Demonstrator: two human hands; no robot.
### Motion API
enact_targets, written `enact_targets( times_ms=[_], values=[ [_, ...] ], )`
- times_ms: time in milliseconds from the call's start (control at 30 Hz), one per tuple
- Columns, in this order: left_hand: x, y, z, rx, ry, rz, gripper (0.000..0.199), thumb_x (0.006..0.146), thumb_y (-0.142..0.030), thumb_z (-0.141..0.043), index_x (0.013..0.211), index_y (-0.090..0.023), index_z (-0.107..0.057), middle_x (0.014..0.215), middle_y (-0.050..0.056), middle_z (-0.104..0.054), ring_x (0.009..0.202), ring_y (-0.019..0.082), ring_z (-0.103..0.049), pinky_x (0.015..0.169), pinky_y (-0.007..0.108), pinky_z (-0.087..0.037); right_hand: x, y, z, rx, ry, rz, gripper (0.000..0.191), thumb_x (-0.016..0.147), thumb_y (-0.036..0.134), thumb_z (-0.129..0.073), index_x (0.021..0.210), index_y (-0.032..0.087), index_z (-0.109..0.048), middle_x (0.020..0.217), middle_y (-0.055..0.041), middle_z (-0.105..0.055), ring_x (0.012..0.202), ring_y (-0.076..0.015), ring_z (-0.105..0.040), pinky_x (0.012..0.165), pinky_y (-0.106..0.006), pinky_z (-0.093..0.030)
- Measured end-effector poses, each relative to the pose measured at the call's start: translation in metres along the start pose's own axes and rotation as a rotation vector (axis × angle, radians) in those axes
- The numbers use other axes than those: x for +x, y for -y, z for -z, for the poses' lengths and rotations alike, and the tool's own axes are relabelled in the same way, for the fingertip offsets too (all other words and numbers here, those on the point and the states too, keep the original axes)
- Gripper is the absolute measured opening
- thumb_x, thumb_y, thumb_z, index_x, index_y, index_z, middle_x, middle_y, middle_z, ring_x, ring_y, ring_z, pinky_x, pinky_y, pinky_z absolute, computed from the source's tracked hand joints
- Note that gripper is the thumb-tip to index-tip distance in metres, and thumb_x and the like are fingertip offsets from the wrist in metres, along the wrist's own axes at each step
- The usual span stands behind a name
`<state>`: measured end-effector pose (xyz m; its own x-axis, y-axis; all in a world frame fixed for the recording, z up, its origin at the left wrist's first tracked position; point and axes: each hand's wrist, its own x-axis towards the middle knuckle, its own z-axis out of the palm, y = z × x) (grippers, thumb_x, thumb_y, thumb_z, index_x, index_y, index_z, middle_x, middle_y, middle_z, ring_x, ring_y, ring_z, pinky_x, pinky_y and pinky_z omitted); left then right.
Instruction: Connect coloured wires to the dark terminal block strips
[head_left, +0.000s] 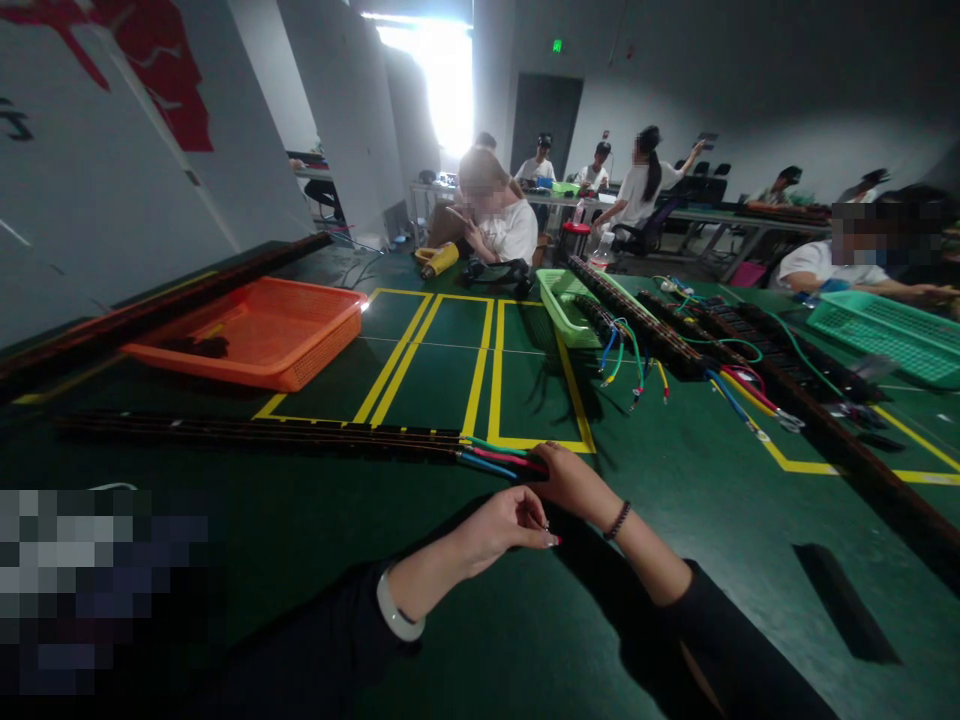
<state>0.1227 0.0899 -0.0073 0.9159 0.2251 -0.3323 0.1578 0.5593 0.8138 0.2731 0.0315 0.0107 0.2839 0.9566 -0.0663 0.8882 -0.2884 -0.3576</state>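
A long black cable chain (300, 432) lies across the table in front of me. Green, red and blue wires (499, 457) come out of its right end. My right hand (574, 483), a dark beaded bracelet at its wrist, has its fingers closed around these wires near their ends. The wire tips are hidden under it. Just in front and to the left, my left hand (499, 525) is closed in a pinch, palm side partly up. Something tiny and dark shows at its fingertips, too small to name. A pale bangle sits on the left wrist.
An orange basket (322, 345) stands at the left beside another long chain (247, 275). Right of centre, a light green basket (555, 300) supports chains with loose wires (634, 360). A flat black strip (846, 600) lies at lower right. Co-workers sit across the table.
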Motion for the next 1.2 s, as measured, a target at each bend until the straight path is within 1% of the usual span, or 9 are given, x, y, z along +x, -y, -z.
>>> enact_targets(
  times_ms=[100, 200, 333, 467, 633, 733, 833, 1033, 1200],
  values=[
    [0.000, 0.000, 0.001, -0.018, 0.000, 0.000, 0.041, 0.046, -0.015, -0.085, 0.071, -0.014, -0.052, 0.068, -0.002, -0.056, 0.065, 0.009, -0.051, 0.070, 0.027, -0.040, 0.000, 0.003, 0.000, -0.024, 0.004, -0.020, 0.015, 0.078, 0.028, -0.063, 0.086, 0.015, -0.059, 0.086, -0.0048, -0.063, 0.077, -0.0156, -0.058, 0.064, -0.023, -0.038],
    [0.000, -0.001, 0.001, -0.023, -0.002, 0.016, 0.041, 0.047, -0.014, -0.084, 0.072, -0.014, -0.052, 0.069, -0.002, -0.056, 0.067, 0.010, -0.051, 0.072, 0.028, -0.040, -0.002, 0.009, 0.002, -0.077, 0.017, -0.052, 0.014, 0.082, 0.030, -0.059, 0.087, 0.017, -0.060, 0.085, -0.0034, -0.064, 0.075, -0.0150, -0.060, 0.061, -0.022, -0.037],
    [0.001, 0.000, 0.002, -0.056, 0.017, 0.014, 0.039, 0.049, -0.011, -0.083, 0.072, -0.014, -0.051, 0.071, -0.001, -0.055, 0.069, 0.011, -0.052, 0.074, 0.029, -0.040, -0.006, 0.017, 0.009, -0.205, 0.009, -0.047, 0.016, 0.084, 0.030, -0.056, 0.091, 0.017, -0.061, 0.086, -0.0053, -0.066, 0.078, -0.0170, -0.062, 0.061, -0.023, -0.037],
    [0.000, 0.000, 0.002, -0.090, 0.001, -0.004, 0.041, 0.048, -0.007, -0.082, 0.076, -0.014, -0.053, 0.073, -0.001, -0.055, 0.072, 0.011, -0.052, 0.073, 0.027, -0.040, -0.009, 0.024, 0.014, -0.314, 0.028, -0.034, 0.020, 0.087, 0.030, -0.049, 0.084, 0.017, -0.064, 0.082, -0.0068, -0.067, 0.076, -0.0176, -0.063, 0.063, -0.023, -0.039],
    [-0.004, -0.005, -0.001, -0.185, 0.020, -0.022, 0.039, 0.060, -0.014, -0.079, 0.092, -0.016, -0.057, 0.095, 0.005, -0.060, 0.091, 0.018, -0.057, 0.081, 0.030, -0.043, -0.011, 0.032, 0.017, -0.419, 0.009, 0.027, 0.025, 0.088, 0.033, -0.048, 0.081, 0.015, -0.064, 0.083, -0.0113, -0.067, 0.079, -0.0209, -0.062, 0.069, -0.028, -0.042],
    [-0.002, -0.005, -0.002, -0.351, 0.018, -0.024, 0.026, 0.072, -0.023, -0.071, 0.093, -0.017, -0.056, 0.098, 0.006, -0.061, 0.097, 0.020, -0.058, 0.090, 0.036, -0.043, -0.012, 0.032, 0.018, -0.408, 0.014, 0.024, 0.020, 0.087, 0.026, -0.048, 0.083, 0.015, -0.064, 0.085, -0.0115, -0.067, 0.082, -0.0206, -0.062, 0.070, -0.027, -0.042],
    [0.003, -0.001, 0.001, -0.463, -0.006, -0.055, 0.020, 0.082, -0.031, -0.061, 0.095, -0.017, -0.056, 0.095, 0.006, -0.063, 0.094, 0.019, -0.059, 0.090, 0.036, -0.044, -0.013, 0.031, 0.017, -0.332, 0.023, -0.017, 0.019, 0.087, 0.026, -0.047, 0.086, 0.016, -0.063, 0.086, -0.0090, -0.067, 0.080, -0.0188, -0.063, 0.067, -0.026, -0.041],
    [0.010, 0.005, 0.007, -0.541, -0.047, -0.097, 0.020, 0.084, -0.031, -0.058, 0.098, -0.016, -0.056, 0.093, 0.008, -0.065, 0.092, 0.018, -0.061, 0.092, 0.036, -0.044, -0.013, 0.023, 0.014, -0.115, 0.079, -0.049, 0.020, 0.083, 0.034, -0.054, 0.090, 0.017, -0.061, 0.088, -0.0067, -0.067, 0.081, -0.0183, -0.061, 0.064, -0.024, -0.040],
    [0.011, 0.006, 0.007, -0.570, -0.043, -0.115, 0.020, 0.084, -0.031, -0.058, 0.095, -0.014, -0.057, 0.096, 0.009, -0.065, 0.095, 0.019, -0.061, 0.095, 0.037, -0.043, -0.014, 0.022, 0.015, -0.115, 0.061, -0.012, 0.024, 0.086, 0.039, -0.053, 0.089, 0.017, -0.062, 0.085, -0.0070, -0.067, 0.077, -0.0184, -0.061, 0.061, -0.024, -0.039]
  ],
)
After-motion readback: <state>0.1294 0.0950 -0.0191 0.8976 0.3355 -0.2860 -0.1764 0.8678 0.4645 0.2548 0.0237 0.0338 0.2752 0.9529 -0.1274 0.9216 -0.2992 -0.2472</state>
